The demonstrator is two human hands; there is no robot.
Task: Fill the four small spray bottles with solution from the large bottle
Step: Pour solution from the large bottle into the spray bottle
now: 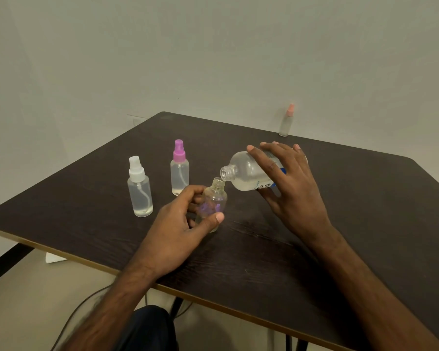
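My right hand (287, 183) grips the large clear bottle (249, 173), tipped on its side with its uncapped mouth pointing left and down. That mouth hangs just above the open neck of a small uncapped spray bottle (214, 198), which my left hand (185, 224) holds upright on the table. A purple cap shows through this small bottle, inside my left palm. To the left stand two small spray bottles holding clear liquid: one with a white sprayer (139, 188) and one with a pink-purple sprayer (179, 168). A fourth small bottle with a peach cap (287, 121) stands at the table's far edge.
The dark wooden table (365, 211) meets a pale wall at the back. Its near edge runs diagonally from left to lower right. A white scrap (53, 258) and a cable (86, 302) lie on the floor below. My dark-clad knee (147, 328) is under the near edge.
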